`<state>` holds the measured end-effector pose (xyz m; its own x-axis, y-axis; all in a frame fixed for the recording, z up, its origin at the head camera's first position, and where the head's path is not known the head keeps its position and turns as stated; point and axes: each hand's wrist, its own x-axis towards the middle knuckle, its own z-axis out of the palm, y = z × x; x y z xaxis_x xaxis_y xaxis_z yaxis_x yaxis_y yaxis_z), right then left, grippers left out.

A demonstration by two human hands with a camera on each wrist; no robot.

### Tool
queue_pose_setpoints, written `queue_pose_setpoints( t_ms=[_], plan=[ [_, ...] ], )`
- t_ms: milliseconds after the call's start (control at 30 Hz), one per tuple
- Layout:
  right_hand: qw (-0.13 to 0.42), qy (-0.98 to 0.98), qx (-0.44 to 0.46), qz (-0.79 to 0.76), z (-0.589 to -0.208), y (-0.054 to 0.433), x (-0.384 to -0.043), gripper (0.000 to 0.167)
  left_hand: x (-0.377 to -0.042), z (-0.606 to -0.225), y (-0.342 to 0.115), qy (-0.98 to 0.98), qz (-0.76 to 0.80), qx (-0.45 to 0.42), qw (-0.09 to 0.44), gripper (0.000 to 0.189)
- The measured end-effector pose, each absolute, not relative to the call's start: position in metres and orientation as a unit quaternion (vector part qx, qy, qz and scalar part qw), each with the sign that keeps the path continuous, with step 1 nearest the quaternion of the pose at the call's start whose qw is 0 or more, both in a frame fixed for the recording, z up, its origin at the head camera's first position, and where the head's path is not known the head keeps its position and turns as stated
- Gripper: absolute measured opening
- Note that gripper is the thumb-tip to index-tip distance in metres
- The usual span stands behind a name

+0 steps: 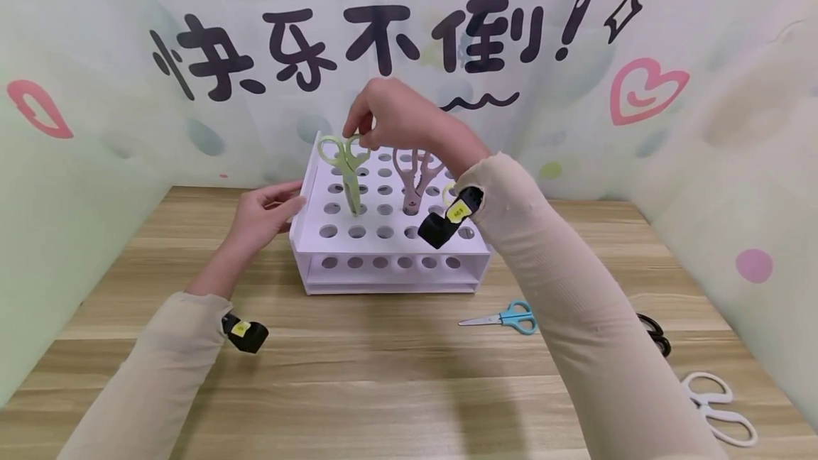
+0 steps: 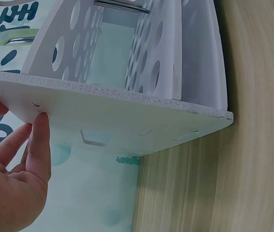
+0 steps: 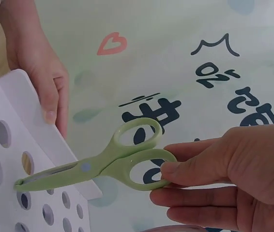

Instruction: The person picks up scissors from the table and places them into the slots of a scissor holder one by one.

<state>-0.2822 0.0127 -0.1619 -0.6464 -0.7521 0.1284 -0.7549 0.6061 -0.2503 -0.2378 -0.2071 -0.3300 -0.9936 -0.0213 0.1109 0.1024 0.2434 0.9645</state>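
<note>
A pair of green scissors (image 1: 350, 179) points down, its right-hand handle loop pinched between the thumb and fingers of my right hand (image 1: 399, 113). In the right wrist view its rounded tip (image 3: 20, 183) is right at a hole of the white rack (image 3: 42, 111). My left hand (image 1: 258, 218) touches the outside of the rack's left side panel (image 2: 103, 113), fingertips against the board. Brownish-pink scissors (image 1: 414, 187) stand in a rack hole, blades down, behind my right wrist in the head view. A pale yellow handle (image 1: 449, 194) shows partly beside them.
Blue-handled scissors (image 1: 511, 318) lie on the wooden table (image 1: 358, 375) in front of the rack. Farther right lie black-handled scissors (image 1: 658, 336), partly hidden by my right sleeve, and white-handled scissors (image 1: 718, 407). A printed curtain (image 1: 549, 133) hangs close behind the rack.
</note>
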Motion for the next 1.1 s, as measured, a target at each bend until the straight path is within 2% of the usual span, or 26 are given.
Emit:
queue_pose_setpoints(
  t_ms=[300,633,800,1100],
  plan=[
    [0.016,-0.906,0.401,0.136,-0.166,0.014,-0.276,0.022,-0.238,-0.329,-0.207,-0.785,-0.617,-0.021,0.052,0.049],
    [0.060,-0.915,0.387,0.100,-0.165,0.008,-0.273,0.027,-0.238,-0.329,-0.209,-0.790,-0.610,-0.017,0.052,0.049],
    [0.057,-0.915,0.387,0.098,-0.169,0.008,-0.276,0.026,-0.237,-0.329,-0.209,-0.796,-0.604,-0.014,0.043,0.049],
    [0.018,-0.912,0.398,0.095,-0.177,0.005,-0.281,0.024,-0.236,-0.329,-0.206,-0.782,-0.620,-0.024,0.054,0.048]
  ],
)
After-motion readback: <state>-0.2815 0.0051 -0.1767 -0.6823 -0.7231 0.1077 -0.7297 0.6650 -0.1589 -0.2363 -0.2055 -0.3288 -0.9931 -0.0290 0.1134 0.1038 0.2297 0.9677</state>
